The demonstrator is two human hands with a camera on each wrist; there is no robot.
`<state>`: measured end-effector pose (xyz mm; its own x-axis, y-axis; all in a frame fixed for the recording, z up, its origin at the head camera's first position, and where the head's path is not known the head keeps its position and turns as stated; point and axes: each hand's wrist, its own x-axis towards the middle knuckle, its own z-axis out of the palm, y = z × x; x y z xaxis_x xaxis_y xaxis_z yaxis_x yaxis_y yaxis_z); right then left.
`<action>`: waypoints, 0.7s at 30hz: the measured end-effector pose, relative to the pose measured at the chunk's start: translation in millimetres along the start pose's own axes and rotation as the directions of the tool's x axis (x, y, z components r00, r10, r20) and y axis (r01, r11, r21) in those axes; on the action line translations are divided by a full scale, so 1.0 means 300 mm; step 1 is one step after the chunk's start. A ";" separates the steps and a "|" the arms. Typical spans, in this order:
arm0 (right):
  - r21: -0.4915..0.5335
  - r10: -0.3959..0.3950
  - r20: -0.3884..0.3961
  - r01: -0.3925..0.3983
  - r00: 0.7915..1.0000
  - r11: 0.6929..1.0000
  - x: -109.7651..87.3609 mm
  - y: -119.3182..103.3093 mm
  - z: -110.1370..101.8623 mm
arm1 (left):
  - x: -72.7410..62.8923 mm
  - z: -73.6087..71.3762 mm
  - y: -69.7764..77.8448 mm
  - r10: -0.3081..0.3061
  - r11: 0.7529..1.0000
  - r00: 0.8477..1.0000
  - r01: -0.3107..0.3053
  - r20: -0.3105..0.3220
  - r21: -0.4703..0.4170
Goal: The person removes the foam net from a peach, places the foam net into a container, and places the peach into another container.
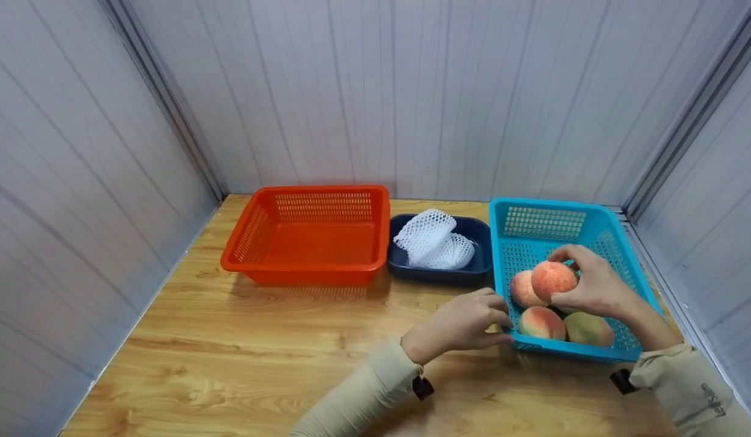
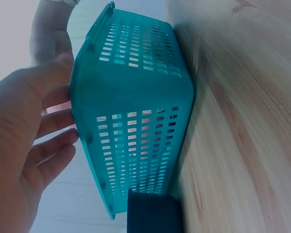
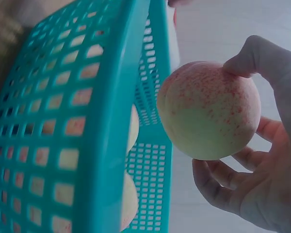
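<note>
My right hand point(image 1: 595, 284) grips a reddish peach point(image 1: 553, 280) between thumb and fingers, above the other fruit in the blue basket point(image 1: 651, 291). In the right wrist view this peach point(image 3: 209, 110) shows a pale yellow underside and red speckles. Below it in the basket lie a pinkish peach point(image 1: 524, 290), a red-and-yellow peach point(image 1: 541, 323) and a greener one point(image 1: 589, 329). My left hand point(image 1: 466, 321) is at the basket's near left corner, its loosely bent fingers point(image 2: 58, 121) touching the rim.
A dark blue tray point(image 1: 439, 276) holding white foam net sleeves point(image 1: 433, 237) stands left of the blue basket. Further left is an orange basket point(image 1: 308, 275). A pale panelled wall point(image 1: 363, 97) rises behind the wooden table point(image 1: 241, 352), with side walls at both edges.
</note>
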<state>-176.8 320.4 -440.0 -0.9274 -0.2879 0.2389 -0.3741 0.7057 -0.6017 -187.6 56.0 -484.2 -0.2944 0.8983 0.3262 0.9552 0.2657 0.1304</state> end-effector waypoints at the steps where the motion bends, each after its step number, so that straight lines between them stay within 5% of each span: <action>1: -0.004 0.010 0.011 -0.010 1.000 1.000 0.001 0.008 0.000 | 0.000 0.000 0.002 0.003 1.000 1.000 -0.003 0.004 -0.003; 21: -0.024 0.079 0.101 -0.077 0.992 0.997 -0.009 0.106 -0.002 | 0.004 0.013 0.010 0.013 1.000 0.999 -0.014 -0.029 -0.009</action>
<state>-186.0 343.9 -459.4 -0.9489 -0.2950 0.1124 -0.3014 0.7410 -0.6000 -184.9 59.2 -487.2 -0.2825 0.8910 0.3554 0.9588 0.2503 0.1346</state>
